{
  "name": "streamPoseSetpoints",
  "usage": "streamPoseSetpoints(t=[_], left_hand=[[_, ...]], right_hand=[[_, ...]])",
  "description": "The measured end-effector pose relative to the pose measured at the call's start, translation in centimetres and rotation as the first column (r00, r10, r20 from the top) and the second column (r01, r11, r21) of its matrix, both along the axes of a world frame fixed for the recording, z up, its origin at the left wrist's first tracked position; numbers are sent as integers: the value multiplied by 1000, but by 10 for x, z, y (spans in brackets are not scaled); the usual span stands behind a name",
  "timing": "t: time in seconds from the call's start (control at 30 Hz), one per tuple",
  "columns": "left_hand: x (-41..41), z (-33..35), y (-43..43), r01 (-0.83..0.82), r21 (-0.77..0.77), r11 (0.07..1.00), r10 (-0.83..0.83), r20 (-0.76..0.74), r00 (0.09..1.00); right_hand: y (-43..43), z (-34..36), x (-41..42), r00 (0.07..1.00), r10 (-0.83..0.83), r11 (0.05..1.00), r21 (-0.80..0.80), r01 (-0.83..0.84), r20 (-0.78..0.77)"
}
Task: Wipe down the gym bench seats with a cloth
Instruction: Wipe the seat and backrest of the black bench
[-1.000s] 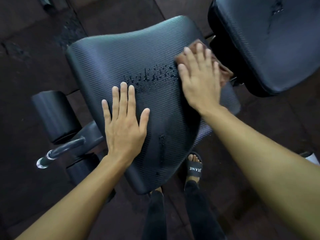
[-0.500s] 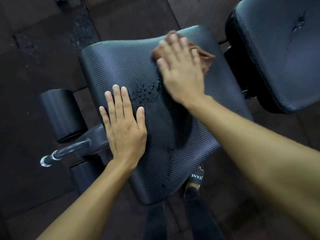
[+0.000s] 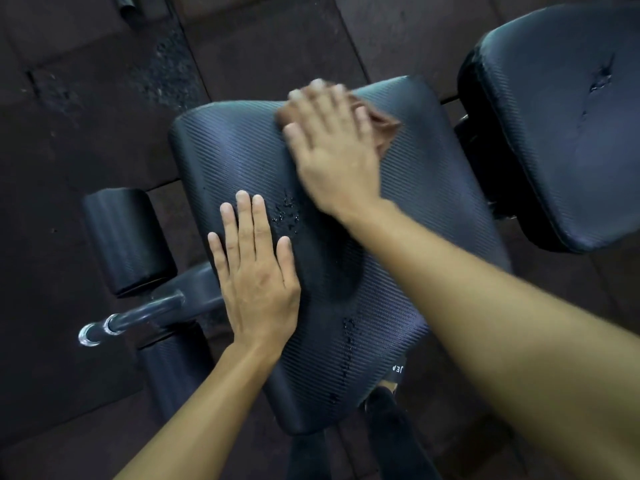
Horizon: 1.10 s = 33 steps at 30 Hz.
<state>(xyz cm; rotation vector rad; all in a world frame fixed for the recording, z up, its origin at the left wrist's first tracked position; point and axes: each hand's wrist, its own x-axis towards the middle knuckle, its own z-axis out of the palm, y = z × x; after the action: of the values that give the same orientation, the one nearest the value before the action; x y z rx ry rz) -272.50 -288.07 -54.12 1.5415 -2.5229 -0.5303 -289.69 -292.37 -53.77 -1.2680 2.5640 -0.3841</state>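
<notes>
A black textured bench seat fills the middle of the head view. My right hand presses flat on a brown cloth near the seat's far edge; most of the cloth is hidden under the palm. My left hand lies flat on the seat's left side, fingers spread, holding nothing. Water droplets sit between the two hands, and a wet streak runs toward the near end of the seat.
A second black pad, the backrest, stands at the upper right. A black foam roller and a chrome-tipped bar stick out to the left. Below is dark rubber tile flooring. My sandalled foot shows under the seat.
My right hand has slid the cloth leftward along the seat's far part, clearing most droplets. The left hand has stayed planted on the seat. The camera has shifted.
</notes>
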Motion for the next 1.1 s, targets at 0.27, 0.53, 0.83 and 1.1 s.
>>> streamPoseSetpoints(t=[0.27, 0.53, 0.83, 1.1], left_hand=[[-75, 38, -36, -71, -65, 995, 58, -180, 982], [-148, -1, -68, 56, -96, 994, -26, 290, 957], [-68, 3, -51, -321, -124, 939, 342, 239, 909], [-2, 13, 94, -306, -64, 950, 311, 293, 904]], right_hand=[[46, 20, -36, 923, -112, 942, -257, 217, 369], [91, -11, -57, 991, -117, 993, 17, 116, 68], [90, -14, -59, 994, -104, 994, 20, 103, 22], [93, -9, -64, 993, -62, 998, 23, 60, 101]])
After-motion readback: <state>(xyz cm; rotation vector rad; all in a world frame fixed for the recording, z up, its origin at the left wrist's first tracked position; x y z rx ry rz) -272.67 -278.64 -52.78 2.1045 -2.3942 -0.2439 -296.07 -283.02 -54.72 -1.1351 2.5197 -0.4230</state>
